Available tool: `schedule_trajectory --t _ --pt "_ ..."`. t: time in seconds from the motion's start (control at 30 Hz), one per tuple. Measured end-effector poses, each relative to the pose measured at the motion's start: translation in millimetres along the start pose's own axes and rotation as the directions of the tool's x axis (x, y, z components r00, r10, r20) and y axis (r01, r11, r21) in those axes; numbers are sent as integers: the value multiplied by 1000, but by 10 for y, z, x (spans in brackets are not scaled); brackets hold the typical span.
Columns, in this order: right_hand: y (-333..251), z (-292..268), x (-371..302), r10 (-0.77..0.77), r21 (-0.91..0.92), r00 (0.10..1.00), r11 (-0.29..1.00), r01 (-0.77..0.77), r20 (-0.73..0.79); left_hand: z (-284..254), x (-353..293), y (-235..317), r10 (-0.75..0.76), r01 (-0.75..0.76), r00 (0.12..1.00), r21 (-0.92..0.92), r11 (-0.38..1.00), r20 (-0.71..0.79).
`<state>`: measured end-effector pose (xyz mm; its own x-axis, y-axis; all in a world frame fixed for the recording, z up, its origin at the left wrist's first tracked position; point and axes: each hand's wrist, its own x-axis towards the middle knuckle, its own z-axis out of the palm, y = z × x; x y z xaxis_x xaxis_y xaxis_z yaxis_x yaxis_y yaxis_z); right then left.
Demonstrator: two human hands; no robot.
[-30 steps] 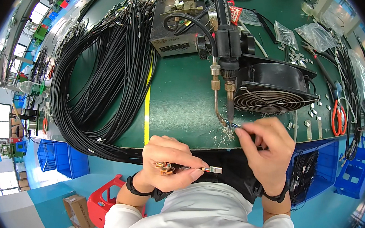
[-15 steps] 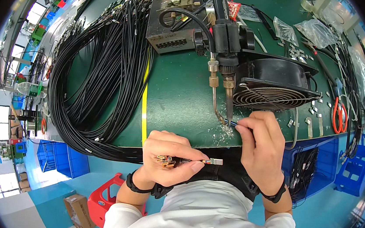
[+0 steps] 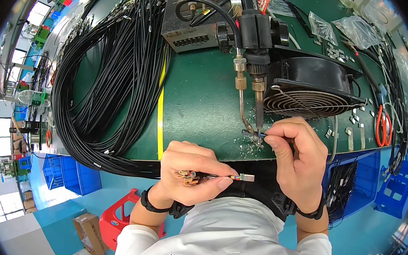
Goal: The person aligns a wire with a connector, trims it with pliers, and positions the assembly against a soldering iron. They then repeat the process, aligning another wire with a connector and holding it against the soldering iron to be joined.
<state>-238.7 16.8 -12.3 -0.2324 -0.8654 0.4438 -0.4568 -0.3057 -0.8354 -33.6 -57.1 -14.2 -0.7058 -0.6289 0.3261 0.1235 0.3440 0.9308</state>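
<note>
My left hand [image 3: 192, 168] is closed around a black cable end. A silver metal connector [image 3: 247, 178] with thin coloured wires sticks out past the thumb, pointing right. Several small copper-coloured pieces [image 3: 189, 177] show at the palm side of that hand. My right hand [image 3: 301, 159] pinches a small dark, thin piece [image 3: 260, 135] whose kind I cannot make out. Its end is at the tip of an upright soldering iron [image 3: 259, 106]. A bent solder feed tube [image 3: 242, 109] runs down beside the iron to the same spot.
A thick bundle of black cables [image 3: 70, 109] lies at the left. Behind the iron stands a metal box [image 3: 188, 37]; a black fan [image 3: 311, 88] sits right of it. Small metal connector shells [image 3: 336, 54], orange-handled scissors [image 3: 383, 127] and plastic bags [image 3: 358, 31] lie farther right.
My left hand with the connector has shifted slightly right and up. My right hand still pinches the dark piece at the iron's tip. The whole view has tilted a little.
</note>
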Motion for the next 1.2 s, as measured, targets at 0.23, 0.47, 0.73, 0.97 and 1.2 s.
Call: schedule_trajectory --t 0.23,0.47,0.73,0.97,1.2 --pt "7 -15 -27 -10 39 1000 999 10 -9 -1 -1 -8 9 -9 1000 1 1000 5" --pt "-9 -29 -59 -16 36 999 999 17 -30 26 9 4 -6 6 1000 -5 1000 -12" --pt "-38 -134 -126 -28 -307 999 951 37 33 124 121 114 -54 54 999 22 998 -4" --pt "-125 -158 -217 92 321 989 939 -124 113 174 174 95 -110 109 994 -10 994 -19" --pt "-106 -89 -268 217 466 971 852 -240 104 193 177 59 -91 92 995 22 996 -45"
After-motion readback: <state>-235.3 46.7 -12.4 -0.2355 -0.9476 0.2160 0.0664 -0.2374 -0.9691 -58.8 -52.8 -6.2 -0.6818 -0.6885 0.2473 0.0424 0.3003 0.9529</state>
